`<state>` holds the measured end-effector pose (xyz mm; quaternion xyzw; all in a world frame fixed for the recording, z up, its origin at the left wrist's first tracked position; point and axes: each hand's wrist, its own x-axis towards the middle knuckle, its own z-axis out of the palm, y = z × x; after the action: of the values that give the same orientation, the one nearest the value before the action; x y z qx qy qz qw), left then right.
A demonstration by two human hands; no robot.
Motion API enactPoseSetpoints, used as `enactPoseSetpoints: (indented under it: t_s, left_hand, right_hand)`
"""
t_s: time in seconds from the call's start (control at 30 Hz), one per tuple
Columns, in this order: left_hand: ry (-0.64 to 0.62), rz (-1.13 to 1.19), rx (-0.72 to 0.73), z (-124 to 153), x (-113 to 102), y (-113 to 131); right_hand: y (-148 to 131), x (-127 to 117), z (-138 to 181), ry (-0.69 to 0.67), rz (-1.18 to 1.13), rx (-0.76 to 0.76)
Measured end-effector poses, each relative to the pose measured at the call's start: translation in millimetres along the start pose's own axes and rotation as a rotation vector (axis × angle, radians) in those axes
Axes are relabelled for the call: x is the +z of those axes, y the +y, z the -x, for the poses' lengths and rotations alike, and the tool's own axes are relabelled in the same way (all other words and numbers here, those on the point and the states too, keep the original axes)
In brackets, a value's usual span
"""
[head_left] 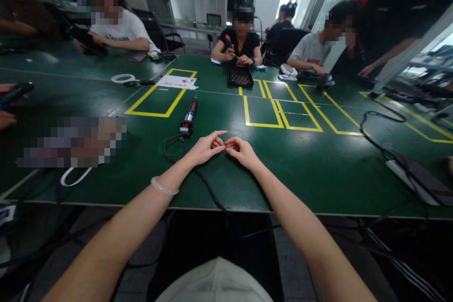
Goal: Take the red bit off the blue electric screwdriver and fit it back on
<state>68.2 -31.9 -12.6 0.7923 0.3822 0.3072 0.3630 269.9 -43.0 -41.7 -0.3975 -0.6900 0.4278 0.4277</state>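
Note:
Over the green table, my left hand (208, 148) and my right hand (242, 152) meet at the fingertips. Between the tips shows a small orange speck (227, 145), too small to name. My left index finger sticks out forward, while the thumb and the curled fingers close toward that spot. On my right hand, thumb and fingers are pinched together at the same place. Just beyond my left hand lies an electric screwdriver (189, 115), its bit pointing away and its black cable (208, 186) running under my left wrist to the table's front edge.
Yellow tape rectangles (264, 126) mark the green table (226, 184). A white sheet (177, 82) lies at the far left. Across from me, a person works at a black tray (240, 78). Cables (375, 139) and a grey-white flat object (421, 181) are at right. Other people sit around.

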Motion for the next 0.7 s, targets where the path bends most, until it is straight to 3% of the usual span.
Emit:
enactPoseSetpoints:
  t_s: [0.17, 0.3, 0.47, 0.7]
  left_hand:
    - [0.267, -0.487, 0.058, -2.2, -14.3, 6.4]
    - [0.444, -0.887, -0.192, -3.5, -35.1, -6.3]
    - [0.370, -0.982, -0.481, -3.1, -54.1, -27.8]
    - [0.335, -0.970, -0.515, -5.8, -62.9, -28.5]
  right_hand:
    - [-0.9, 1.1, 0.2, 0.030, 0.035, 0.010]
    - [1.7, 1.6, -0.8, 0.054, 0.029, 0.010]
    - [1.7, 1.0, -1.1, 0.066, 0.046, 0.019]
    - [-0.8, 1.0, -0.2, 0.095, 0.111, 0.026]
